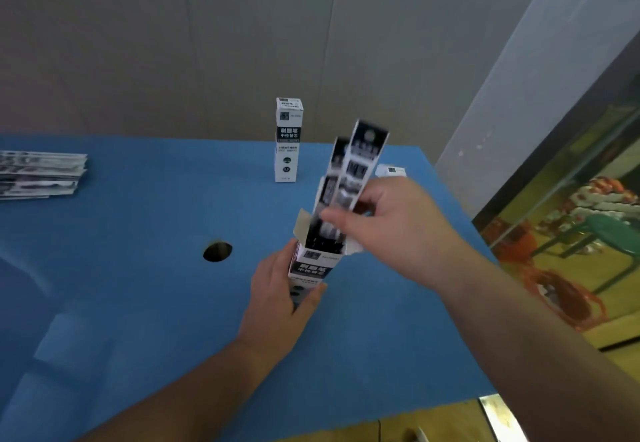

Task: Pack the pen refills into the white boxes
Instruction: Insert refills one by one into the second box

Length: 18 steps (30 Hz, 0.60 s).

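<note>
My left hand (280, 298) grips an upright white box (313, 267) near the middle of the blue table (121, 303); the box's top flaps stand open. My right hand (388, 216) pinches flat black-and-white refill packs (360, 161) whose lower ends sit inside the box mouth while their upper parts stick out, tilted to the right. The packs are motion-blurred. A closed white box (288, 140) stands upright farther back. Another white box (390, 171) shows partly behind my right hand.
A stack of flat refill packs (40, 175) lies at the table's far left. A round dark hole (217, 251) is in the tabletop left of the held box. The table's right edge drops to a yellow patterned floor (571, 234). A grey wall stands behind.
</note>
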Tool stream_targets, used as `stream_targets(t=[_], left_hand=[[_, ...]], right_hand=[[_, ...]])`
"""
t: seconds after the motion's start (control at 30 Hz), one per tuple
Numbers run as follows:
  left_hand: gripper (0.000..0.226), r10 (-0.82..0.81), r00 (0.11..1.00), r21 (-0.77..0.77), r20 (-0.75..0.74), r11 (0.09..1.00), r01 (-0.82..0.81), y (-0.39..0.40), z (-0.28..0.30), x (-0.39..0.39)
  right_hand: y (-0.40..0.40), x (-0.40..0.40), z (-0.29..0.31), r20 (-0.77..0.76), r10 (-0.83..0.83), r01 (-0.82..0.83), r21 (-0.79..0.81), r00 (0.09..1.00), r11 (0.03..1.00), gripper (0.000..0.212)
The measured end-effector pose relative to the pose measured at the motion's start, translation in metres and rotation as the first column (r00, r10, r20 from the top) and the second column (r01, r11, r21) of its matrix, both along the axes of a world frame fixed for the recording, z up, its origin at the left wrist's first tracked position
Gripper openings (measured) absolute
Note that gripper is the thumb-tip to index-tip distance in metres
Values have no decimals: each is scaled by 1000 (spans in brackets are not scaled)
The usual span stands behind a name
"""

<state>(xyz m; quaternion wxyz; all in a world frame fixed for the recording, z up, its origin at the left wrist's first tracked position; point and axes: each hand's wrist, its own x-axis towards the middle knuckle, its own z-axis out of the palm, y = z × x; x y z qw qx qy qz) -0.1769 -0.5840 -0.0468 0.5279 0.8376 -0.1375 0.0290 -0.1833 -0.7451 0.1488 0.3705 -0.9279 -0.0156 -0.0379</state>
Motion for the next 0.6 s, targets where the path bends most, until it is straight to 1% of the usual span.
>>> stream_targets(t=[0.07,0.13,0.23,0.3,0.4,0.43,0.5,0.53,0.57,0.6], left_hand=[[64,-8,1000,5,4,1000,8,0,1,1],[70,11,1000,45,28,999,-12,0,1,0],[78,43,999,45,21,998,-44,-1,2,-2],[78,48,999,36,20,998,-49,0,1,-3],[79,49,999,31,7,998,-49,0,0,-3],[79,50,999,33,8,998,-50,0,0,-3],[79,48,999,43,11,998,-48,-1,1,-3],[79,45,999,47,10,998,-46,-1,1,-3],[79,45,999,45,8,998,-45,-1,2,-3],[80,47,999,38,0,998,-47,-1,2,-3]], right_hand=[[2,1,-10,-57,20,-23,-48,998,999,10],[0,2,-12,-35,26,-27,-38,999,999,3],[-8,3,0,30,47,-47,-13,998,999,8],[-14,3,9,23,88,-87,-52,996,995,10],[-14,6,9,-47,116,-120,-92,992,989,5],[-12,8,7,-86,123,-131,-95,989,987,6],[-8,10,4,-159,163,-182,-109,974,977,22],[-8,10,4,-178,180,-203,-122,967,972,26],[-9,11,7,-176,195,-220,-134,965,966,20],[-11,12,10,-150,206,-226,-133,967,965,11]])
